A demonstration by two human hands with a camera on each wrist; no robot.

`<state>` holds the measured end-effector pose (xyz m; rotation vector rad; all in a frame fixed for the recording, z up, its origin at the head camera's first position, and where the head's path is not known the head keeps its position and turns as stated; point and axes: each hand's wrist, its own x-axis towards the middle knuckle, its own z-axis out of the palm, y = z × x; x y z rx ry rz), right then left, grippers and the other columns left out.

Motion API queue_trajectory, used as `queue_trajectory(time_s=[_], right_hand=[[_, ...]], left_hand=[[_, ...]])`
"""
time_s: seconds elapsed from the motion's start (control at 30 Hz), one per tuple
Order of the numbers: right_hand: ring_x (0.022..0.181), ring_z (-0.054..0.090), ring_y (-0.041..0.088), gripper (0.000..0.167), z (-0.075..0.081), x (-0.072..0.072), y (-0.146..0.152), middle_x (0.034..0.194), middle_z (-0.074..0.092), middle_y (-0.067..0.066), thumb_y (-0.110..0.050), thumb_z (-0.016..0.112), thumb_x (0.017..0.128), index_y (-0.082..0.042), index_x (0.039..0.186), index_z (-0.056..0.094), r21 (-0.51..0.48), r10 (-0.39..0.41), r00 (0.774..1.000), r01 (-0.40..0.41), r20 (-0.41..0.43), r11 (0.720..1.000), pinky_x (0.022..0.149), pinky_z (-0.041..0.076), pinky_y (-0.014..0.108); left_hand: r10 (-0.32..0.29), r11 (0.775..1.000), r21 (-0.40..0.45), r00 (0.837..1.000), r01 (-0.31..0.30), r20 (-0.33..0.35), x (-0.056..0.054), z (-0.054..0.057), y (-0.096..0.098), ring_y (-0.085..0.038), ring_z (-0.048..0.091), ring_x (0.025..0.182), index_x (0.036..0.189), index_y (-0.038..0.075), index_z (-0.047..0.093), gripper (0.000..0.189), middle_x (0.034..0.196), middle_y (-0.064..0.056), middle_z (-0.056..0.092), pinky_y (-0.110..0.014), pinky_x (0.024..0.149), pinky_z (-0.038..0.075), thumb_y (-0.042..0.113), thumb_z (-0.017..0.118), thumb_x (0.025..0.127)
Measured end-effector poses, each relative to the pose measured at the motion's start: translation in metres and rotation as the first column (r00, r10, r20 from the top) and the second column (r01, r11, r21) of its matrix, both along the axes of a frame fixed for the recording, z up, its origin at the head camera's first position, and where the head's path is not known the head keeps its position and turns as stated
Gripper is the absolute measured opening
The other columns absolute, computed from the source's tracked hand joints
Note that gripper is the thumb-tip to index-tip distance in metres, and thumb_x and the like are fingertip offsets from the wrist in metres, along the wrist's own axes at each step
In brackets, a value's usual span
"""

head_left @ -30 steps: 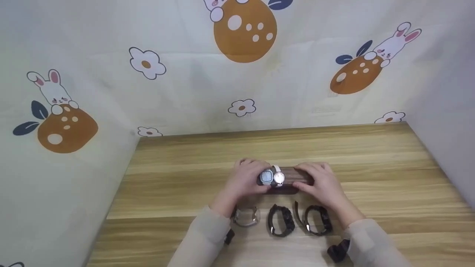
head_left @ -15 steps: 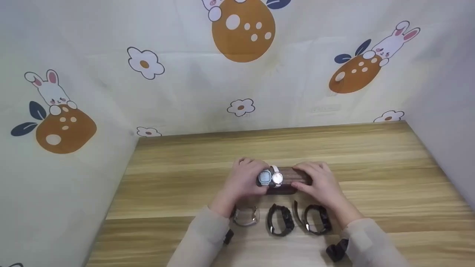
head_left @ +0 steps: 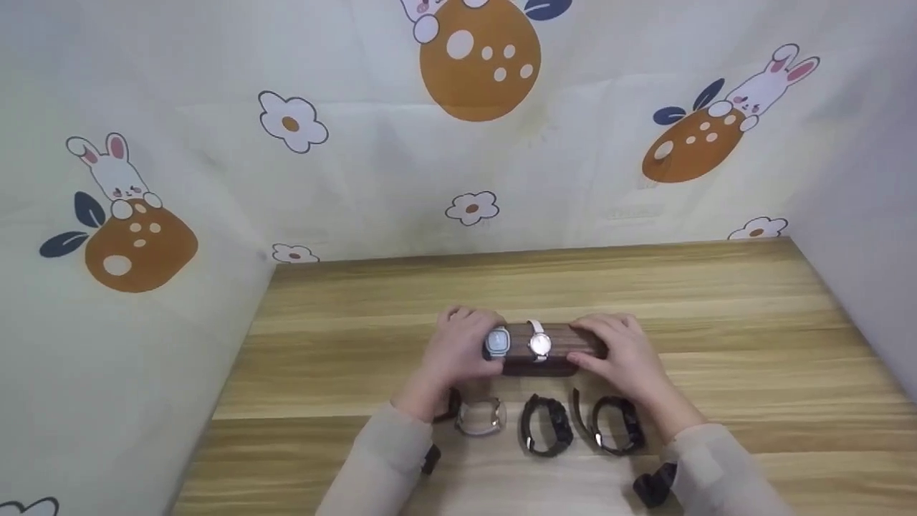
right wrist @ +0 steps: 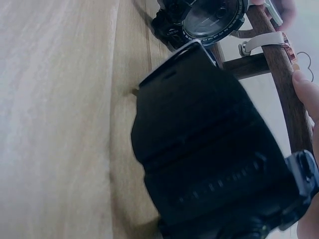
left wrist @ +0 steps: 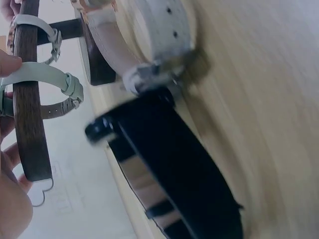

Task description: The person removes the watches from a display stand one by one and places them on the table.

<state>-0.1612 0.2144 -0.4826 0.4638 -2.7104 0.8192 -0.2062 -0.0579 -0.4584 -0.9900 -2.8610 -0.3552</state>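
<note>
A dark wooden watch stand (head_left: 519, 341) stands on the table, its crossbar raised above a dark base (head_left: 541, 368). Towards the crossbar's left end sits a pale green watch (head_left: 498, 342) with a squarish face, its strap looped around the bar. My left hand (head_left: 458, 349) holds this watch, the thumb (left wrist: 9, 64) on its strap. Near the middle of the bar hangs a white-strapped watch (head_left: 540, 345) with a round face, apart from the green one. My right hand (head_left: 620, 352) grips the bar's right end, the thumb in front and the fingers behind.
In front of the stand lie a pale-strapped watch (head_left: 480, 417) and two black watches (head_left: 548, 426) (head_left: 616, 426). A dark strap shows partly behind my left wrist. Black wrist gear (head_left: 653, 487) sits by my right sleeve. A patterned cloth (head_left: 372, 158) rises behind the table.
My left hand has moved left along the bar with the pale green watch, opening a gap from the white-strapped watch. My right hand keeps its place.
</note>
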Motion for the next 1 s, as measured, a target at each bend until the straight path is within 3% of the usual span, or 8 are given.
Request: queue_trajectory(time_s=[0.2,0.57,0.83,1.0], right_hand=[[0.104,0.047,0.026,0.053,-0.003,0.001,0.001,0.121,0.06,0.004,-0.043,0.074,0.075,-0.017,0.119,0.062,-0.005,-0.004,1.0,0.004,0.011,1.0,0.09,0.039,0.048],[0.101,0.048,0.025,0.053,-0.003,0.0,0.002,0.12,0.061,0.005,-0.043,0.076,0.073,-0.016,0.117,0.064,-0.008,-0.008,1.0,0.008,-0.014,1.0,0.087,0.039,0.045],[0.1,0.048,0.025,0.052,-0.004,0.0,0.002,0.12,0.061,0.004,-0.043,0.076,0.073,-0.017,0.117,0.064,-0.004,-0.007,1.0,0.007,-0.009,1.0,0.087,0.04,0.045],[0.1,0.047,0.024,0.052,-0.002,-0.001,0.001,0.121,0.061,0.003,-0.045,0.074,0.075,-0.018,0.118,0.063,-0.003,-0.004,1.0,0.004,0.01,1.0,0.086,0.04,0.045]], left_hand=[[-0.012,0.998,0.058,1.0,0.011,0.022,0.0,-0.004,-0.007,-0.021,0.052,0.109,0.118,0.018,0.056,0.056,0.117,0.002,0.061,-0.051,0.103,0.03,0.036,0.075,0.068],[0.018,0.99,0.134,0.996,-0.03,0.09,0.0,-0.006,-0.018,-0.022,0.05,0.108,0.118,0.019,0.057,0.056,0.118,0.003,0.06,-0.054,0.101,0.028,0.033,0.075,0.066],[0.004,0.987,0.158,0.995,-0.02,0.099,0.0,-0.007,-0.018,-0.022,0.049,0.108,0.117,0.016,0.057,0.057,0.116,0.001,0.06,-0.05,0.103,0.029,0.03,0.076,0.065],[-0.03,0.976,0.217,0.994,0.006,0.107,0.0,-0.009,-0.016,-0.023,0.049,0.111,0.114,0.01,0.054,0.057,0.115,-0.004,0.058,-0.048,0.109,0.025,0.024,0.076,0.064]])
